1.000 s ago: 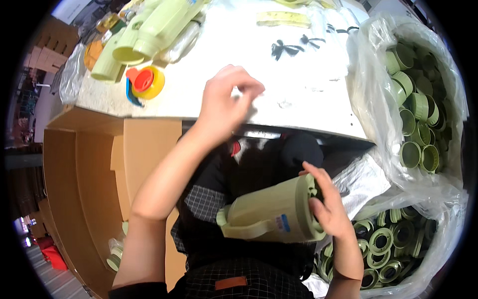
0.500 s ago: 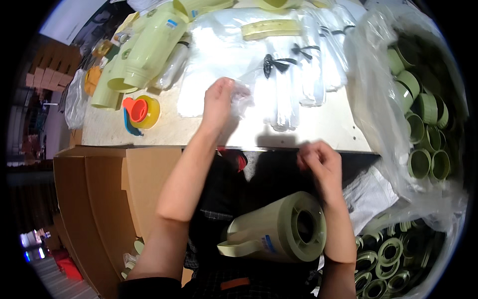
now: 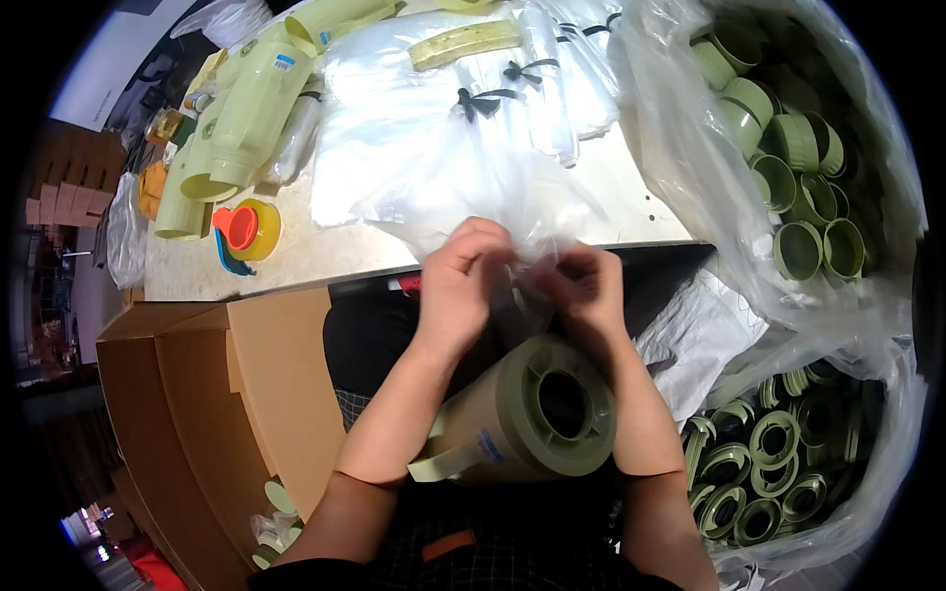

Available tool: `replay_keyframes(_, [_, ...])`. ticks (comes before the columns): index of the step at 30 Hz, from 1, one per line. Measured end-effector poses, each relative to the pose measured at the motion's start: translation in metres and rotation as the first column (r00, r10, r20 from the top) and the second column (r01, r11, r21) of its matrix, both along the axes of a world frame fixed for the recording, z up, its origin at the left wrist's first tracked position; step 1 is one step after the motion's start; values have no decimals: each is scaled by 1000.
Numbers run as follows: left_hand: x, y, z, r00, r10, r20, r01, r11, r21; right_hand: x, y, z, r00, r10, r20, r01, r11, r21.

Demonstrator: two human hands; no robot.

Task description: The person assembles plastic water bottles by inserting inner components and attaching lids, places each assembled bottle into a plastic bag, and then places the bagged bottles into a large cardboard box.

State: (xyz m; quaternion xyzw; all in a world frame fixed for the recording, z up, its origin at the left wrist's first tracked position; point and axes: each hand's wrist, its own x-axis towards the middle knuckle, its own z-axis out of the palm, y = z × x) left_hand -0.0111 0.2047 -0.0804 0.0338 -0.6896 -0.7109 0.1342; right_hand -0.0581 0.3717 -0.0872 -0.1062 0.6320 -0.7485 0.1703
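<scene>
A clear plastic bag (image 3: 493, 197) spreads from the table's front edge toward me. My left hand (image 3: 461, 281) pinches its near edge, and my right hand (image 3: 586, 291) grips the same edge a short way off, fingers closed. Below them, on my lap, a pale green thermos-jug body (image 3: 512, 419) lies tilted. Its handle (image 3: 458, 461) points left, and its ringed end with a dark round opening faces up and right. Neither hand touches the jug body. Behind the bag, a stack of flat clear bags (image 3: 365, 108) covers the table.
Green jug shells (image 3: 258, 108) lie at the table's left, behind a yellow tape roll (image 3: 264, 231) with an orange core. An open cardboard box (image 3: 281, 384) stands at left. Plastic-lined bins at right hold green cups (image 3: 793, 143) and green rings (image 3: 774, 438).
My left hand has drawn a clear bag off the stack toward me. My right hand has come inward to take its edge. The view has shifted right.
</scene>
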Motion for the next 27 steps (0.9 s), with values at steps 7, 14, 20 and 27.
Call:
replay_keyframes(7, [12, 12, 4, 989, -90, 116, 63, 973, 223, 0, 12, -10, 970, -39, -239, 70, 990, 122])
replay_keyframes(14, [33, -39, 3, 895, -438, 88, 334, 788, 517, -12, 67, -55, 578, -276, 768, 696, 659, -287])
replay_keyframes(20, [81, -28, 39, 992, -7, 124, 4, 1000, 19, 129, 58, -62, 689, -439, -577, 547, 837, 16])
replay_keyframes(27, [245, -50, -1, 988, 141, 69, -19, 544, -839, 217, 47, -48, 852, 516, -94, -306, 635, 710])
